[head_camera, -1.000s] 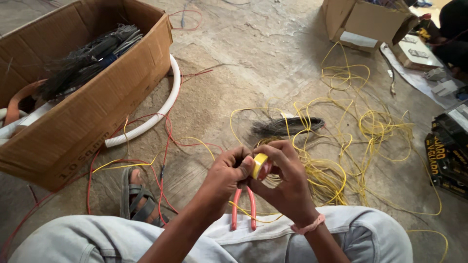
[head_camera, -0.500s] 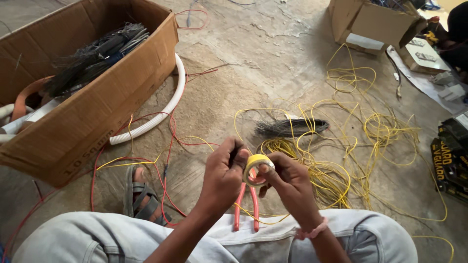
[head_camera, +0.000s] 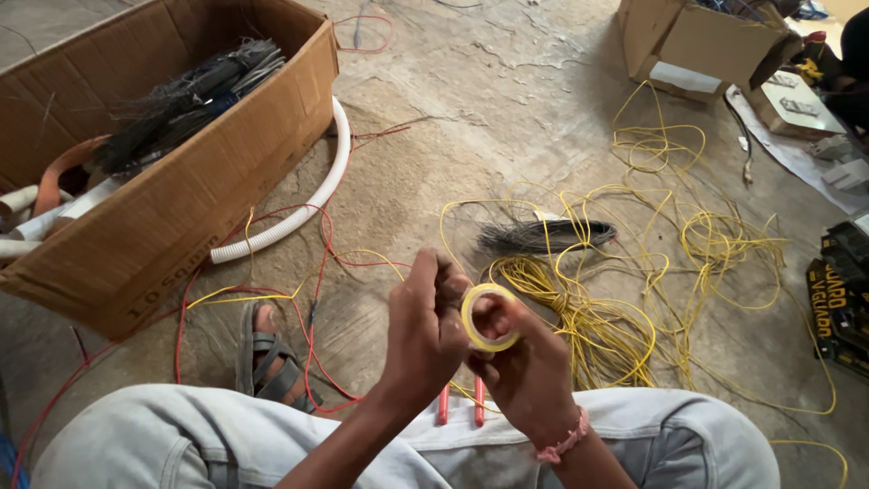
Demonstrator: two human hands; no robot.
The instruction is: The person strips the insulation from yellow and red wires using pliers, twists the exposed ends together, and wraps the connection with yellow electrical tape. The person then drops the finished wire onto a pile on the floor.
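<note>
A small roll of yellow tape (head_camera: 489, 317) is held upright between both hands above my lap. My right hand (head_camera: 529, 371) grips the roll from below, with fingers through its hole. My left hand (head_camera: 425, 330) pinches at the roll's left rim. Red-handled pliers (head_camera: 460, 406) rest on my lap just under the hands, only the handles showing. A tangle of yellow wire (head_camera: 634, 299) spreads over the concrete floor ahead and to the right. A black bundle of wires (head_camera: 543, 235) lies beyond the hands.
A large cardboard box (head_camera: 208, 199) at left holds black wire bundles and white pipes. White corrugated conduit (head_camera: 308, 204) curves round it. Red wires (head_camera: 317, 272) trail past my sandalled foot (head_camera: 267, 358). Another cardboard box (head_camera: 697, 45) and black packets (head_camera: 837, 299) sit at right.
The tape roll has turned so its open ring faces me, and both hands have shifted slightly lower and closer together around it.
</note>
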